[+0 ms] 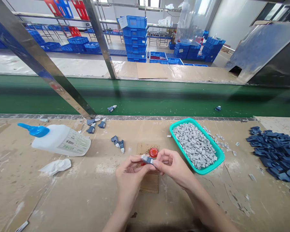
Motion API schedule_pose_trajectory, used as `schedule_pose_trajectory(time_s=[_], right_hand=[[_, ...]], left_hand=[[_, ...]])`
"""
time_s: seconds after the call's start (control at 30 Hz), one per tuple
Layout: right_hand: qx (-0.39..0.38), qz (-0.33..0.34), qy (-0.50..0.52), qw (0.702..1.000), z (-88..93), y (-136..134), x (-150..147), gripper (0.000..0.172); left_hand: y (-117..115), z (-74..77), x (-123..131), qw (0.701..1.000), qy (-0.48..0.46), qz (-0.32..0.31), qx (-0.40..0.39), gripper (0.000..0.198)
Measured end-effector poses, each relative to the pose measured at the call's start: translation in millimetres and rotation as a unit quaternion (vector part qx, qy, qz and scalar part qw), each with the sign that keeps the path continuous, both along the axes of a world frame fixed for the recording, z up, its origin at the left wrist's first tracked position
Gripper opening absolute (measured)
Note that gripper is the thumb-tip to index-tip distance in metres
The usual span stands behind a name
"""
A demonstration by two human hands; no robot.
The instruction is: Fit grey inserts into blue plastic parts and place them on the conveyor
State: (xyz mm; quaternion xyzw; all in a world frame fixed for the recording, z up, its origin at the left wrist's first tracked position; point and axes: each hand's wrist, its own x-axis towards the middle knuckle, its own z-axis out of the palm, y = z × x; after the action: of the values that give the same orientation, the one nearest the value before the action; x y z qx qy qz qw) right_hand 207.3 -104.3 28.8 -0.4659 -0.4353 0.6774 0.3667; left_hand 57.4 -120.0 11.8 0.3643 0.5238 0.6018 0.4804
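Observation:
Between my fingertips is a small dark blue plastic part (148, 160) with a pale grey tip at its left end. My left hand (131, 172) pinches it from the left. From the right, my right hand (172, 163) grips its other end with thumb and fingers. Just behind the hands a round red cap (153, 152) sits on a small brown board (151, 185), partly hidden by my fingers. To the right stands a turquoise basket (220, 158) full of small grey pieces (194, 145). Loose dark blue parts (276, 151) lie heaped at the far right.
A white bottle with a blue nozzle (62, 140) lies on its side at left, near a crumpled white tissue (56, 167). Several joined parts (118, 143) lie behind my left hand. A green conveyor belt (159, 98) crosses behind the table; a metal post (50, 77) slants at left.

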Motion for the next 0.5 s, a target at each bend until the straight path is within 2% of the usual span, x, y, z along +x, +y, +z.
schedule_pose_trajectory(time_s=[0.1, 0.27, 0.37, 0.4, 0.43, 0.5], right_hand=[[0.012, 0.013, -0.014, 1.0, -3.5, 0.2, 1.7, 0.03], [0.045, 0.025, -0.016, 0.999, 2.0, 2.5, 4.7, 0.025], [0.095, 0.002, -0.112, 0.989, 2.6, 10.8, 27.6, 0.023], [0.118, -0.031, -0.178, 0.976, 0.8, 14.7, 40.2, 0.024], [0.144, -0.083, -0.264, 0.95, -2.0, 19.0, 54.1, 0.022], [0.162, -0.139, -0.436, 0.874, -8.7, 27.6, 81.4, 0.022]], left_hand=[[1.3, 2.2, -2.3, 0.999, 0.004, -0.046, -0.017, 0.025], [18.0, 9.9, -11.2, 0.979, -0.024, -0.182, -0.089, 0.038], [40.2, 7.5, -21.4, 0.975, 0.034, -0.207, -0.07, 0.04], [50.3, 4.4, -26.6, 0.975, 0.073, -0.202, -0.054, 0.04], [61.8, 0.3, -32.5, 0.973, 0.121, -0.193, -0.035, 0.04], [88.5, -9.2, -46.1, 0.951, 0.261, -0.166, 0.012, 0.04]])
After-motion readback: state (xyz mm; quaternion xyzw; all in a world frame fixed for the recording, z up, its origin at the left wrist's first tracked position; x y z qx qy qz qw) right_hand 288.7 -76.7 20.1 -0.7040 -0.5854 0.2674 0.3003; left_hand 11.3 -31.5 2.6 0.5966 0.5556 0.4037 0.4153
